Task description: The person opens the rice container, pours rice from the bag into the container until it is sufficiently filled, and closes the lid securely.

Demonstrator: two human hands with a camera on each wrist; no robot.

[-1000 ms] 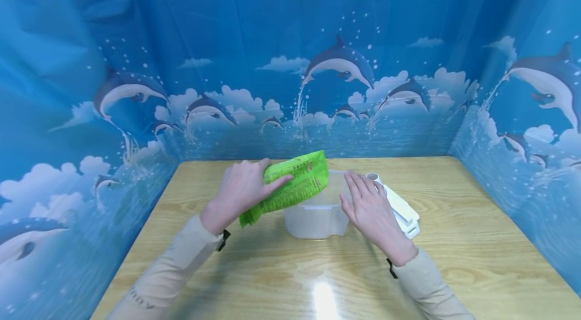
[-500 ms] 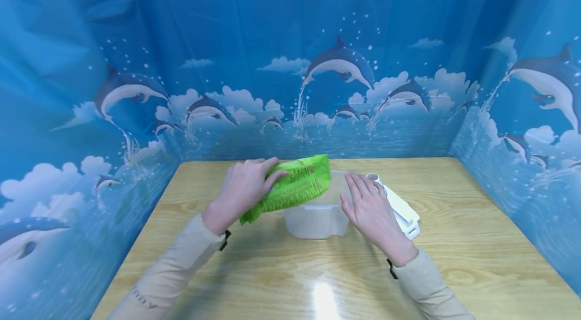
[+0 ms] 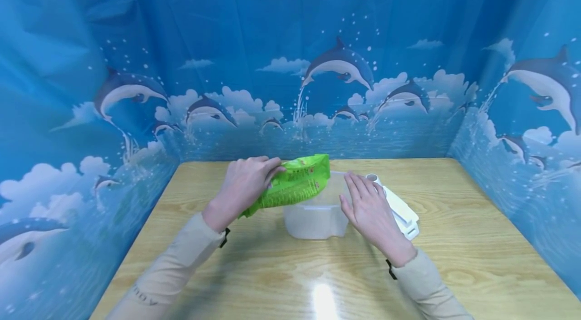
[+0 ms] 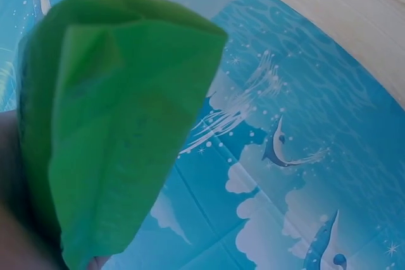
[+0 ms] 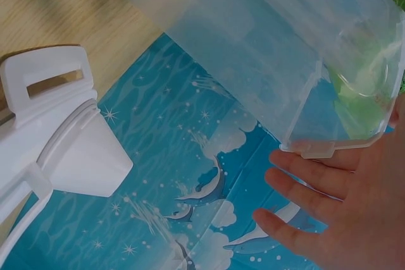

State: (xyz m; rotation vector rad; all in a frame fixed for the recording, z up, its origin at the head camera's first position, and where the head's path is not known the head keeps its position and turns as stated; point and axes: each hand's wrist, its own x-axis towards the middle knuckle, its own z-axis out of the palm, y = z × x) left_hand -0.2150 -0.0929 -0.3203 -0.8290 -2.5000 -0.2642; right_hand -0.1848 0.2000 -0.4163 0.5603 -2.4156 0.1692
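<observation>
A bright green printed plastic bag (image 3: 297,181) is gripped by my left hand (image 3: 245,181), thumb and fingers round its left part. The bag lies tilted on its side above a translucent plastic container (image 3: 315,224), its far end over the container's open top. In the left wrist view the green bag (image 4: 126,131) fills the near left. My right hand (image 3: 369,204) has straight fingers at the container's right rim; in the right wrist view its fingers (image 5: 310,175) are spread right by the rim of the clear container (image 5: 253,49). What lies inside the container is hidden.
White plastic parts (image 3: 401,209) lie just right of the container, behind my right hand. The right wrist view shows among them a slotted handle (image 5: 50,80) and a tapered spout-like piece (image 5: 88,156). A dolphin-printed blue curtain (image 3: 272,32) encloses the wooden table (image 3: 317,269).
My left hand has turned slightly, lifting the bag's near lower end so that the bag lies closer to level. The right hand and container have stayed put.
</observation>
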